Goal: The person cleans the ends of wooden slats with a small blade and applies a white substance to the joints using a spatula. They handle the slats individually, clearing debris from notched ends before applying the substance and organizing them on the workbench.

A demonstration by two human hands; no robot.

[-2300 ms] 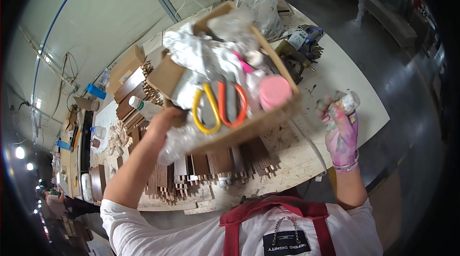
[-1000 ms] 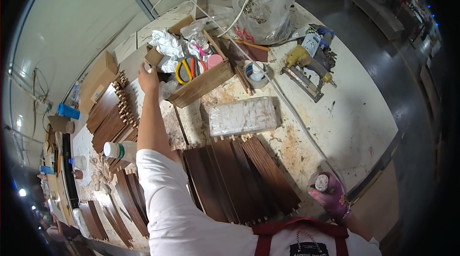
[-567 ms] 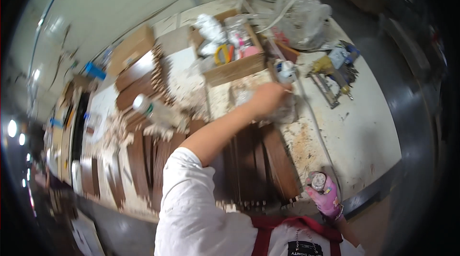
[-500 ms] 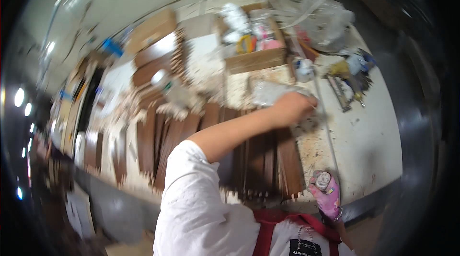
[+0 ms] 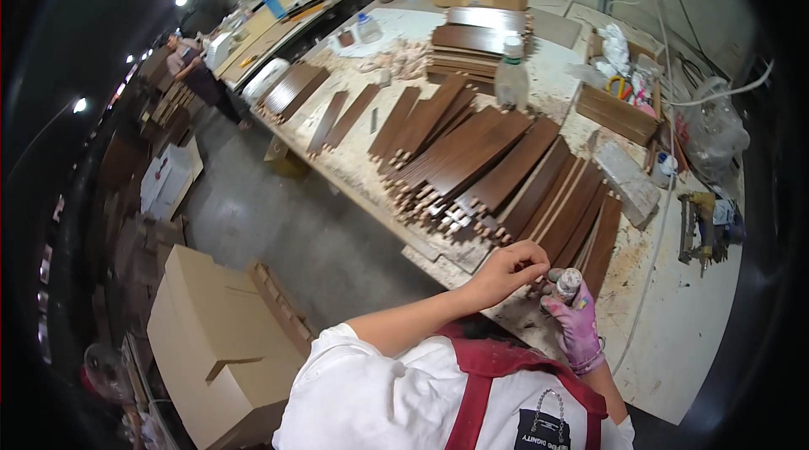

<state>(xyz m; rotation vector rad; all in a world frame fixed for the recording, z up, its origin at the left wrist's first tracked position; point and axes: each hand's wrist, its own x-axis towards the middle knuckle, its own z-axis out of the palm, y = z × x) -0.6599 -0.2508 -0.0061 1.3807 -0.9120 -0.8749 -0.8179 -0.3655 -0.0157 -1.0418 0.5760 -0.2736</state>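
My right hand (image 5: 578, 330), in a pink patterned glove, grips a small bottle (image 5: 569, 282) with a round, crusted whitish top. My bare left hand (image 5: 511, 275) is just left of that top, its fingers curled and pinched together; whatever they may hold is too small to make out. Beyond both hands, brown wooden slats (image 5: 462, 152) with pale pegs at their ends lie fanned in a long row on the table. The nearest slats (image 5: 600, 249) are partly behind my hands.
The dusty white table (image 5: 674, 315) also bears a plastic-wrapped block (image 5: 625, 176), a clear bottle (image 5: 511, 77), an open carton (image 5: 615, 111) and a nail gun (image 5: 701, 227). More slats (image 5: 476, 37) are stacked at the back. Cardboard boxes (image 5: 211, 340) stand left; a person (image 5: 198, 71) stands farther off.
My left hand has come back from the plastic-wrapped block to beside the bottle top. The right hand still holds the bottle. The view has swung left, showing more floor and boxes.
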